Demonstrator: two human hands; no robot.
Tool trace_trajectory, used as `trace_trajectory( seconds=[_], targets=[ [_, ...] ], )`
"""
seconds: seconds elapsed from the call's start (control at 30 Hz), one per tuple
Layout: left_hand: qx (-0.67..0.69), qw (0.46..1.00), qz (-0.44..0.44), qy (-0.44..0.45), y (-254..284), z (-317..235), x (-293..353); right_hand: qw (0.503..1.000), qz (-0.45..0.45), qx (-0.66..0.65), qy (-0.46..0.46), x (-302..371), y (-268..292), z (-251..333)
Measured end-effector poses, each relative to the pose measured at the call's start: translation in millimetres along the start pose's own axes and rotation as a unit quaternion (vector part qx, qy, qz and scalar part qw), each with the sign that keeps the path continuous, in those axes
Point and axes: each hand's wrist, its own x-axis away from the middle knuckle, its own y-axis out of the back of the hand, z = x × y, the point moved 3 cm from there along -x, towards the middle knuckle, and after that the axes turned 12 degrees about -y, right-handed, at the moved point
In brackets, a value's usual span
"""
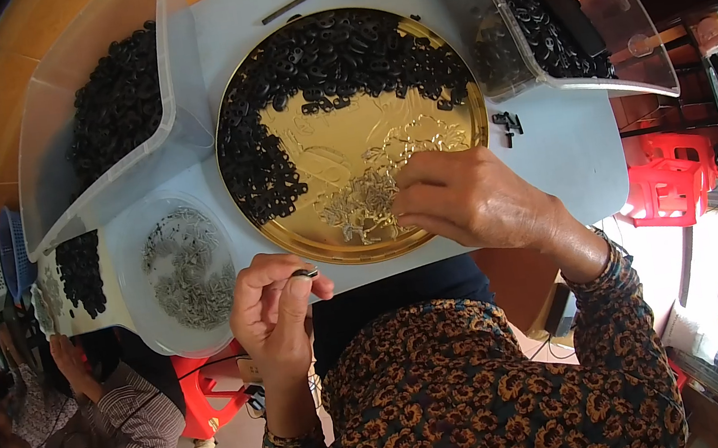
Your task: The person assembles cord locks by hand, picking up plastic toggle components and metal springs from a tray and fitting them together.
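Note:
My left hand [273, 317] is raised just off the near rim of a round gold tray [296, 128]. Thumb and forefinger pinch a small black piece [303, 274] with a shiny end. My right hand [478, 199] reaches over the tray's right side, fingertips pressed together at a spread of small shiny metal parts [348, 207]. Whatever those fingertips hold is hidden. Many small black plastic pieces [336, 46] cover the tray's far part, and more of them [261, 169] lie along its left side.
Clear bins heaped with black parts flank the tray, one at left [167, 77] and one at right [526, 48]. A round clear tub [189, 273] of metal pins sits left. Few black bits [506, 125] lie right. Another person's hand [73, 361] shows lower left; red stools [666, 179] stand right.

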Motion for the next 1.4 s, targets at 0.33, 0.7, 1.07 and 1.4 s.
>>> trace_trajectory(
  seconds=[0.33,0.7,1.07,1.4],
  targets=[
    [0.005,1.000,-0.013,0.010,5.8,1.3,3.5,0.998,-0.042,0.014,0.041,-4.2,-22.1,12.2],
    [0.009,0.999,-0.008,0.036,9.7,8.8,4.5,0.995,-0.051,0.073,-0.045,1.5,-13.9,-7.8],
    [0.004,0.999,-0.013,0.040,8.5,4.5,6.1,0.998,-0.033,0.039,0.029,-17.0,-40.1,18.5],
    [-0.001,0.999,-0.019,0.043,15.0,3.0,7.7,0.998,-0.052,0.036,-0.005,-24.7,-29.8,22.8]
  ],
)
